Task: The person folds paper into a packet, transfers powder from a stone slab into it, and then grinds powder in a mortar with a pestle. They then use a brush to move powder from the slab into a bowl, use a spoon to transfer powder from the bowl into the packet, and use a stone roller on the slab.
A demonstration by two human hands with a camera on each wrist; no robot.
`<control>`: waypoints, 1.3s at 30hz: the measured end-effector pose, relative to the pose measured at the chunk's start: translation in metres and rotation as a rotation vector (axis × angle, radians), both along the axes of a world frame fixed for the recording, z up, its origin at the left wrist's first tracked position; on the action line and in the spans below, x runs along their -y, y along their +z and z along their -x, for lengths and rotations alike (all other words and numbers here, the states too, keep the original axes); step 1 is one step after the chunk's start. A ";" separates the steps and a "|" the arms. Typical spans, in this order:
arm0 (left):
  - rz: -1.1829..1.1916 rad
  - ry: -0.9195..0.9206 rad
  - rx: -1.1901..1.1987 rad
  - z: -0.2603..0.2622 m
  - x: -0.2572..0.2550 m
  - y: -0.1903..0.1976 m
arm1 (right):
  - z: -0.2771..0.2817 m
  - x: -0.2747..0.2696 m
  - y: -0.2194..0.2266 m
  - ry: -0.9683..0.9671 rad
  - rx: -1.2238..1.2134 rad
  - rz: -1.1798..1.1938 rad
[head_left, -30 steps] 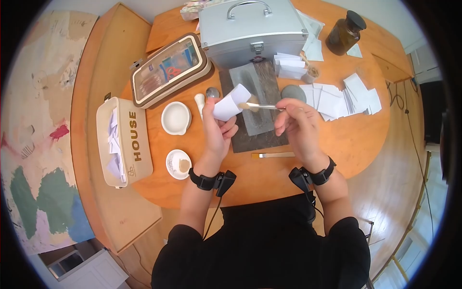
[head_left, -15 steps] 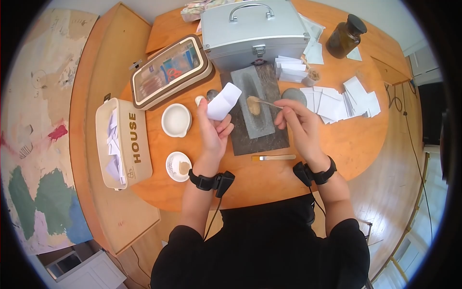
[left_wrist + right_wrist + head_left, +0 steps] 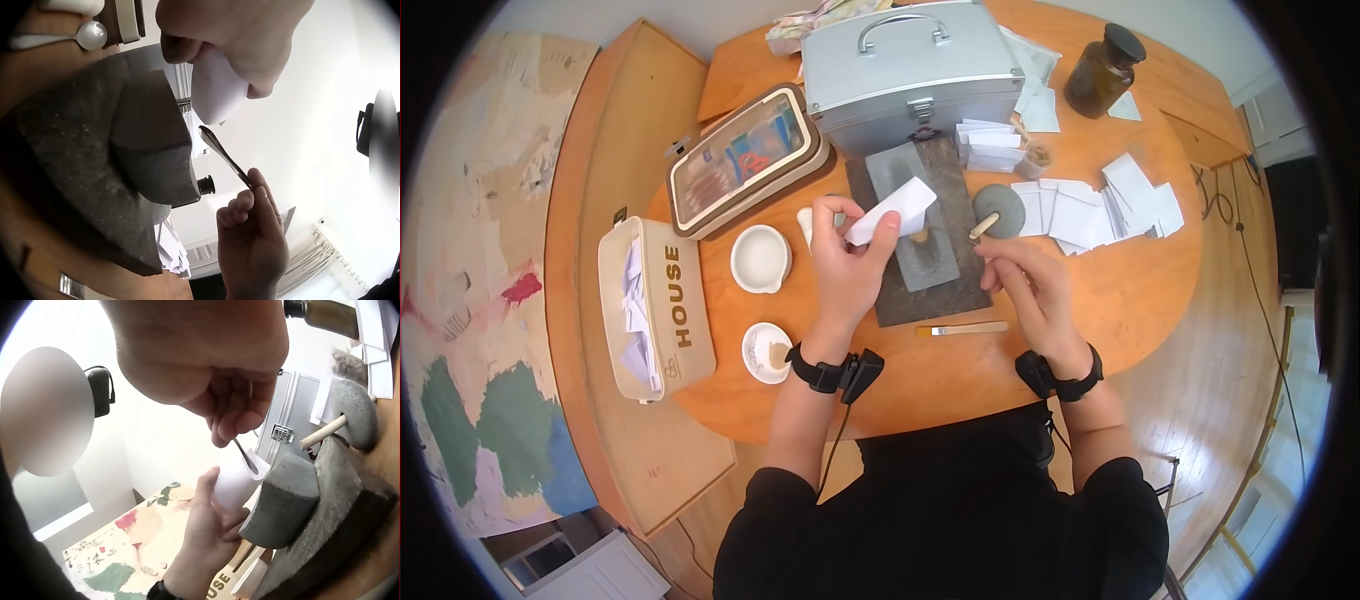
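My left hand holds a white folded paper packet, tilted above the grey stone trough. Between thumb and fingers, my right hand pinches a slim metal spoon. In the right wrist view the spoon's end overlaps the packet's curled mouth. Tan powder lies in the trough, partly hidden by the paper. Under the trough is a dark stone board. A round stone wheel with a wooden handle sits just beyond my right hand.
A flat brush lies in front of the board. To the left are a white mortar, a small dish with powder, and a paper-filled bin. Behind stand a silver case and a brown bottle. White packets spread at right.
The spoon was at the packet's mouth, then dipped into the powder in the trough, and now is back by the paper. My left hand turned and brought the packet rightward over the trough.
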State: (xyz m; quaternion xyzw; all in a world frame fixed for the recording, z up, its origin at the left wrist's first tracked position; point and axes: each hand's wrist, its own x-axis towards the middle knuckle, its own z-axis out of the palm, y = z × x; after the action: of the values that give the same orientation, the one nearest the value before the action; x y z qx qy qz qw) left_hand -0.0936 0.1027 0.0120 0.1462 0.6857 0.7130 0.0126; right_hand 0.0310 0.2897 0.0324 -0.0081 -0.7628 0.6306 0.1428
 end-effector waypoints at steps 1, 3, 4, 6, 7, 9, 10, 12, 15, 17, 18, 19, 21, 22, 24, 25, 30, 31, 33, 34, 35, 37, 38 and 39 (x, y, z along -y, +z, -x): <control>0.041 -0.003 -0.006 0.000 -0.003 0.001 | -0.002 -0.001 0.000 0.003 0.004 0.011; 0.147 0.006 -0.040 -0.001 -0.007 0.002 | -0.004 -0.002 0.000 0.012 0.028 -0.005; 0.212 0.017 -0.069 0.000 -0.005 0.003 | -0.006 -0.002 -0.001 0.016 0.041 -0.011; 0.311 0.035 -0.127 0.000 -0.005 0.007 | -0.007 -0.002 -0.001 0.012 0.036 0.002; 0.344 0.042 -0.157 -0.001 -0.006 0.011 | -0.007 -0.002 -0.001 0.012 0.033 0.010; 0.348 0.042 -0.199 0.000 -0.008 0.011 | -0.008 -0.001 0.001 0.020 0.034 0.016; 0.319 0.034 -0.209 0.001 -0.008 0.008 | -0.008 -0.002 0.002 0.025 0.035 0.019; 0.286 0.026 -0.223 0.002 -0.009 0.004 | -0.010 -0.003 0.003 0.047 0.054 0.020; 0.275 0.020 -0.234 0.001 -0.009 0.004 | -0.011 -0.004 0.002 0.048 0.033 0.022; 0.270 0.007 -0.240 0.001 -0.010 0.005 | -0.012 -0.004 0.001 0.054 0.022 0.028; 0.315 0.005 -0.252 0.000 -0.009 0.007 | -0.012 -0.004 0.000 0.065 0.026 0.034; 0.361 0.004 -0.264 -0.001 -0.009 0.011 | -0.012 -0.004 -0.001 0.076 0.030 0.039; 0.351 0.004 -0.240 0.000 -0.007 0.009 | -0.013 -0.003 -0.004 0.080 0.027 0.043; 0.296 0.004 -0.204 0.001 -0.006 0.003 | -0.013 -0.003 -0.004 0.083 0.025 0.045; 0.215 0.009 -0.183 0.001 -0.005 -0.002 | -0.014 -0.004 -0.005 0.107 -0.012 -0.034; 0.189 0.014 -0.197 0.002 -0.005 -0.002 | -0.015 -0.005 -0.005 0.119 -0.030 -0.073; -0.014 0.000 0.018 0.002 -0.004 0.001 | -0.020 0.001 -0.014 0.104 -0.001 0.050; -0.111 -0.017 0.148 0.007 0.000 -0.003 | -0.022 0.002 -0.015 0.093 -0.002 0.099; -0.285 -0.051 0.363 0.013 0.007 -0.006 | -0.026 0.002 -0.017 0.079 0.045 0.264; -0.362 -0.070 0.448 0.016 0.009 -0.006 | -0.029 0.001 -0.018 0.072 0.068 0.345; -0.440 -0.088 0.531 0.018 0.010 -0.006 | -0.030 0.000 -0.017 0.048 0.061 0.371; -0.534 -0.116 0.618 0.017 0.011 -0.002 | -0.032 0.000 -0.014 0.006 0.046 0.426; -0.581 -0.125 0.659 0.016 0.013 0.001 | -0.034 -0.002 -0.015 -0.039 0.031 0.466; -0.628 -0.164 0.677 0.015 0.015 0.001 | -0.037 -0.007 -0.018 -0.081 0.017 0.507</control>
State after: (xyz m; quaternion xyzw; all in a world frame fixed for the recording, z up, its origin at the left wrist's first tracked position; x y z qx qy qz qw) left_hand -0.1084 0.0873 0.0133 -0.0441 0.3801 0.8902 0.2472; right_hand 0.0680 0.2964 0.0145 -0.0797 -0.5805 0.7954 0.1550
